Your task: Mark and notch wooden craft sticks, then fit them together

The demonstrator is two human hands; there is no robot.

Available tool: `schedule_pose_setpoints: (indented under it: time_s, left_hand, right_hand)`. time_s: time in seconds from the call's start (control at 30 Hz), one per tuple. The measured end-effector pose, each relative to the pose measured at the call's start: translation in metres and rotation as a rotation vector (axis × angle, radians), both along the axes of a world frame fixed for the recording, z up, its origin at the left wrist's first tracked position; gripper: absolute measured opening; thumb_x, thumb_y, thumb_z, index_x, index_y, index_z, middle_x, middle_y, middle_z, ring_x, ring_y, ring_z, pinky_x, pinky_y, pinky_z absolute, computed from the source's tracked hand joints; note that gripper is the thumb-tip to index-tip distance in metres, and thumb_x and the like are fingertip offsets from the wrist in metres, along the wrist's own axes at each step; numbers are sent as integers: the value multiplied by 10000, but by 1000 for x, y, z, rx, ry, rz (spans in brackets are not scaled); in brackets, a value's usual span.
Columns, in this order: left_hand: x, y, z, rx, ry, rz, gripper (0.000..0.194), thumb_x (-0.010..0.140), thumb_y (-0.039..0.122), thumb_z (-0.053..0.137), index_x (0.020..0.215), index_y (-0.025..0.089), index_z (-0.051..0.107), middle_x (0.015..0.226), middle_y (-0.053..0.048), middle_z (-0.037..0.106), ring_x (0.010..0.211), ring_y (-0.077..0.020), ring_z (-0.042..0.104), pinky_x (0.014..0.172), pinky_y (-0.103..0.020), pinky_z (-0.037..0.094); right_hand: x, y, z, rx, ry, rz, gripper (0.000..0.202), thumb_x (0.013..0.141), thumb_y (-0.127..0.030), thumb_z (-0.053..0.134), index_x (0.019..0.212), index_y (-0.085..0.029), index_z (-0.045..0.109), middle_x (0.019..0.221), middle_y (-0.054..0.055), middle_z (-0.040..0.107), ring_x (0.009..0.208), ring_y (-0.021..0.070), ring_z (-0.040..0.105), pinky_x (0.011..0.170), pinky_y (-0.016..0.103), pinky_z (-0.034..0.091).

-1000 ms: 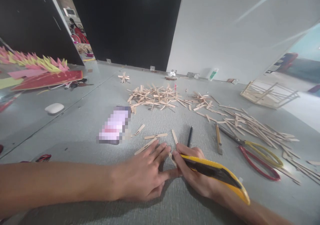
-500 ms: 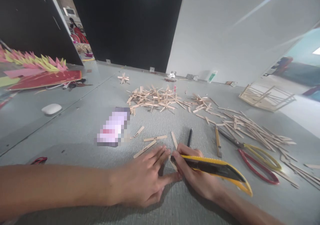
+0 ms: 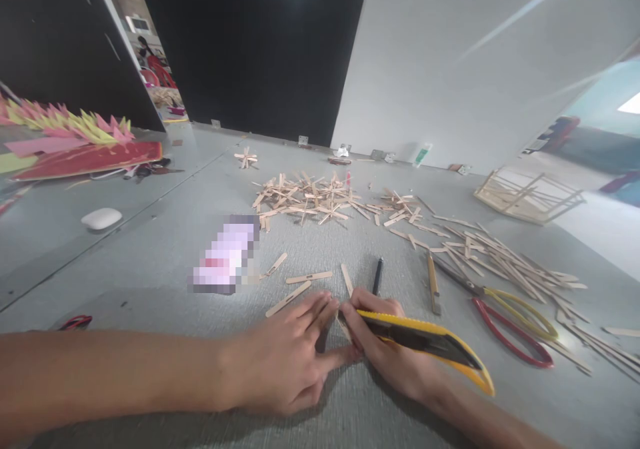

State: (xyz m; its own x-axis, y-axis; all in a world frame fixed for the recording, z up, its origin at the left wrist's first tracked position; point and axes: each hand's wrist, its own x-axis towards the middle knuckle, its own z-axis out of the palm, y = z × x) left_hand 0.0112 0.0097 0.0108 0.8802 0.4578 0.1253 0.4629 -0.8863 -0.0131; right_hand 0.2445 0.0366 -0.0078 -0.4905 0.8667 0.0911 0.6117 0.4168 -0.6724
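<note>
Cutter steeper in right grip

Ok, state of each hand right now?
Left hand: fingers spread, pressing down beside a wooden stick.
Right hand: closed on the yellow-and-black utility knife.

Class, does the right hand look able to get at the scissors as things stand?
Probably not: the right hand is full, gripping the yellow cutter, though the way to the scissors looks free.
</note>
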Motion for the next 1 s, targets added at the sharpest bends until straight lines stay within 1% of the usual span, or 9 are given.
schedule_pose_setpoints:
  time_s: [0.13, 0.2, 0.27, 0.37, 0.5, 0.67, 0.77, 0.9, 1.0]
  left_hand:
    - [0, -1, -1, 21, 13, 1, 693, 1049, 384, 444, 1654, 182, 175, 1539, -271, 473, 1428, -415, 480, 1222, -538, 243]
    - [1, -2, -2, 23, 26, 14, 702, 1048, 397, 441, 1656, 184, 163, 1534, -283, 471, 1428, -430, 474, 1215, -574, 234]
    - [2, -3, -2, 17, 32, 34, 711, 1047, 403, 455, 1656, 188, 159, 1535, -293, 462, 1440, -442, 453, 1209, -612, 218]
    - [2, -3, -2, 0, 19, 41, 708, 1046, 398, 483, 1655, 204, 177, 1555, -283, 442, 1461, -447, 417, 1202, -651, 193]
    - [1, -3, -1, -18, -9, 39, 680, 1048, 388, 495, 1648, 221, 221, 1574, -245, 438, 1469, -436, 408, 1205, -657, 179]
    - [2, -4, -3, -26, -2, 50, 681, 1044, 388, 516, 1642, 211, 245, 1575, -253, 432, 1462, -444, 417, 1199, -667, 190]
    - [2, -4, -2, -34, -16, 48, 681, 1039, 392, 535, 1639, 216, 264, 1582, -244, 429, 1460, -451, 415, 1193, -678, 196]
    - [3, -3, 0, -17, 17, 42, 687, 1043, 409, 533, 1641, 214, 258, 1559, -244, 463, 1452, -443, 434, 1201, -677, 202]
    - [2, -2, -1, -7, 46, 32, 703, 1046, 417, 514, 1650, 207, 222, 1549, -260, 468, 1453, -443, 434, 1196, -667, 234]
  right_hand:
    - [0, -1, 5, 45, -18, 78, 343, 1098, -360, 349, 791, -253, 457, 759, -31, 536, 655, 167, 532, 704, 377, 465]
    - [0, -1, 7, 66, -21, 107, 332, 1091, -344, 332, 800, -257, 468, 788, -14, 554, 676, 183, 540, 704, 391, 470]
    - [-2, -1, 9, 79, -20, 111, 352, 1093, -339, 305, 785, -256, 455, 766, -13, 547, 657, 183, 542, 703, 399, 471]
    - [-7, -2, 11, 86, -17, 75, 374, 1099, -346, 290, 759, -255, 417, 682, -38, 505, 586, 165, 527, 677, 386, 463]
    - [-9, -2, 9, 98, -9, 57, 378, 1101, -366, 322, 751, -253, 410, 638, -56, 511, 540, 140, 510, 649, 342, 439]
    - [-6, -1, 5, 106, 8, 71, 396, 1109, -406, 329, 750, -254, 397, 600, -64, 497, 510, 123, 494, 605, 306, 408]
    - [-5, -1, 6, 105, 10, 82, 403, 1110, -408, 340, 744, -250, 401, 601, -64, 502, 512, 118, 497, 619, 311, 409]
    - [-7, -2, 9, 103, 9, 92, 411, 1112, -398, 326, 741, -246, 418, 626, -58, 518, 535, 122, 506, 655, 335, 416]
    - [-7, -2, 10, 93, 11, 95, 411, 1112, -398, 319, 740, -246, 409, 627, -59, 497, 538, 126, 498, 648, 343, 411]
